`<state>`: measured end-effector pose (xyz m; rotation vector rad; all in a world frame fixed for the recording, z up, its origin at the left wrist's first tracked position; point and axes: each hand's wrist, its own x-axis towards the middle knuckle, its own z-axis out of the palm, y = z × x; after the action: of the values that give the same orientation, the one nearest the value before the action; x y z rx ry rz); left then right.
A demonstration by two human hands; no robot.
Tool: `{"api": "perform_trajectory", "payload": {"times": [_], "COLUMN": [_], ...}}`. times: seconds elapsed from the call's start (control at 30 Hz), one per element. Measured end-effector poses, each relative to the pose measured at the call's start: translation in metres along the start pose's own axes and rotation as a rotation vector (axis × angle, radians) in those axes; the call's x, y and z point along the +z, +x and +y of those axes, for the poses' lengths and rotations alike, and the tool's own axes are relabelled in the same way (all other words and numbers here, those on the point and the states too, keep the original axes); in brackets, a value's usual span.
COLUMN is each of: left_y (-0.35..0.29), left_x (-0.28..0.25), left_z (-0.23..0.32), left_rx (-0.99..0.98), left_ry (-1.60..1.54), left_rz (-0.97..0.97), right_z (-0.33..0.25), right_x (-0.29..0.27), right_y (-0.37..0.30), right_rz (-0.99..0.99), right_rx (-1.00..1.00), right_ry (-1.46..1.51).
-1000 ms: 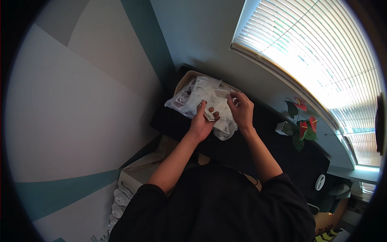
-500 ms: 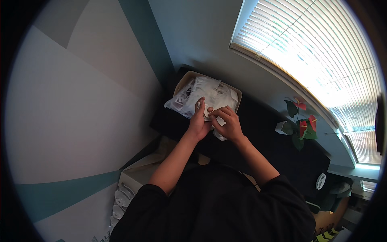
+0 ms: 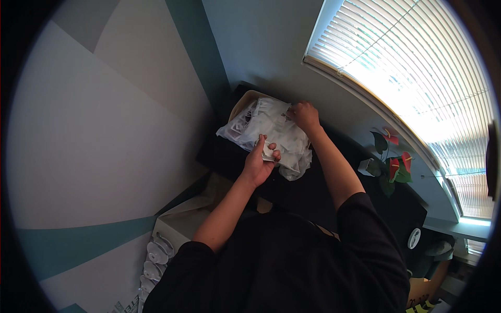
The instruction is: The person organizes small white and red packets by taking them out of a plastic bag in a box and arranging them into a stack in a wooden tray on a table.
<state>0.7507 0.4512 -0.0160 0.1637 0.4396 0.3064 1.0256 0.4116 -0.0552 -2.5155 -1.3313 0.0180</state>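
Note:
My left hand (image 3: 258, 163) is closed around a small flat white piece (image 3: 268, 151), its thumb pointing up; the exact kind of piece cannot be made out. White plastic bags (image 3: 274, 128), partly see-through, fill a beige bin (image 3: 241, 101) just beyond that hand. My right hand (image 3: 305, 116) reaches over the bin's right side. Its fingers are bent together at the top of the bags, and anything pinched in them is too small to name. One clear bag end (image 3: 296, 168) hangs over the bin's near edge.
The bin stands on a black table (image 3: 334, 182) against the wall. To the right is a potted plant (image 3: 394, 167) with red flowers, below a window with blinds (image 3: 396, 68). A round white object (image 3: 414, 238) lies near the table's right end. Clear plastic items (image 3: 156, 253) are at lower left.
My right hand has left my left hand and moved up and away to the bin's far right side. My left hand stays nearly in place, still holding the white piece.

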Motion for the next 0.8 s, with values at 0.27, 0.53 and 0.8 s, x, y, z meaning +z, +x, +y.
{"api": "perform_trajectory", "payload": {"times": [0.27, 0.53, 0.8], "left_y": [-0.008, -0.004, 0.003], "left_x": [-0.003, -0.001, 0.002], "left_z": [0.002, 0.0, -0.002], "left_rx": [0.005, 0.004, -0.004], "left_ry": [-0.007, -0.004, 0.008], "left_rz": [0.017, 0.05, 0.021], "right_z": [0.001, 0.004, 0.007], "right_x": [0.014, 0.014, 0.002], "right_y": [0.021, 0.02, 0.012], "right_rz": [-0.113, -0.151, -0.031], "right_rx": [-0.02, -0.183, -0.293], "right_ry": [-0.089, -0.281, -0.211]}}
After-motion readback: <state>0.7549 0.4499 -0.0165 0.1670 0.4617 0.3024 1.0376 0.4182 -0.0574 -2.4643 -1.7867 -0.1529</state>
